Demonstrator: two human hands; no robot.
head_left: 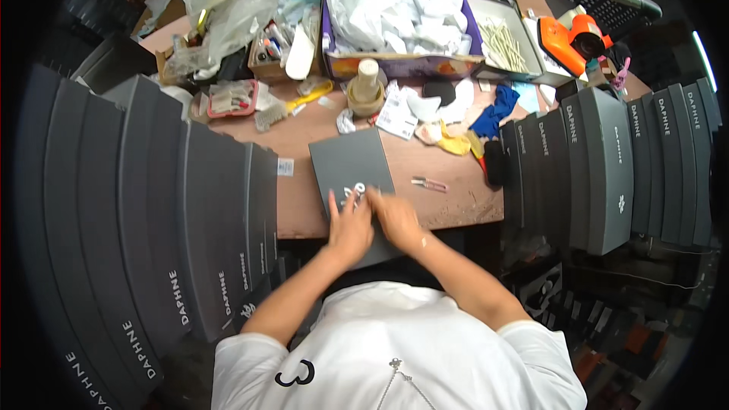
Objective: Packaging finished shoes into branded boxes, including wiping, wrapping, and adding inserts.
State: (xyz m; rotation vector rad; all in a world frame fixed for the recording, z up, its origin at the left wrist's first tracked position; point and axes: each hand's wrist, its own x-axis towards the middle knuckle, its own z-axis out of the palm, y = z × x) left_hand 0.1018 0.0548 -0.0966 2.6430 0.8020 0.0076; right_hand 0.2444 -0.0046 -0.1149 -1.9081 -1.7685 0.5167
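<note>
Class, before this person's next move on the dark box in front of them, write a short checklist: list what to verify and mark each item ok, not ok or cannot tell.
1. Both hands on the box: left hand and right hand rest on the grey box: ok.
2. Box flat on the table: its near end overhangs the edge under the hands: not ok.
3. Small white piece at the fingertips: in place, but whether it is fixed: cannot tell.
4. Grip of either hand: fingers hidden from above: cannot tell.
5. Pink tool within reach, right of the box: ok.
6. Box stacks at both sides stand apart from the hands: ok.
</note>
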